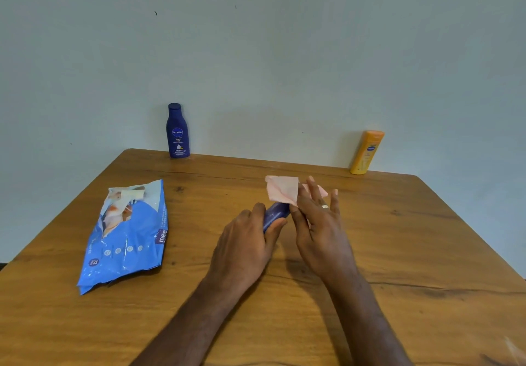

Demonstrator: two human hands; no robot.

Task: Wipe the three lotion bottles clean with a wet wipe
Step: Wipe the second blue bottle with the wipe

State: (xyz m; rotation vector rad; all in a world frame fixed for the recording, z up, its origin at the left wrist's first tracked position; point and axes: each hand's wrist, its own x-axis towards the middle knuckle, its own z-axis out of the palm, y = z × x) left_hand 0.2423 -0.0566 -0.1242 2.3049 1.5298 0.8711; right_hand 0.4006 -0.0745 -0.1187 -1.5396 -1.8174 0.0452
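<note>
While the left hand (244,240) grips a blue bottle (274,214), the right (320,223) pinches a wipe (282,189).

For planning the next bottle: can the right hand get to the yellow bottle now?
Probably not yet: the right hand holds the wipe. The path to the yellow bottle looks free.

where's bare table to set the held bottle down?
Free: the back strip between the Nivea bottle and the yellow bottle; the right side below the yellow bottle; the near edge right of the wipes pack. Crowded: centre, where left hand and right hand work the wipe.
</note>
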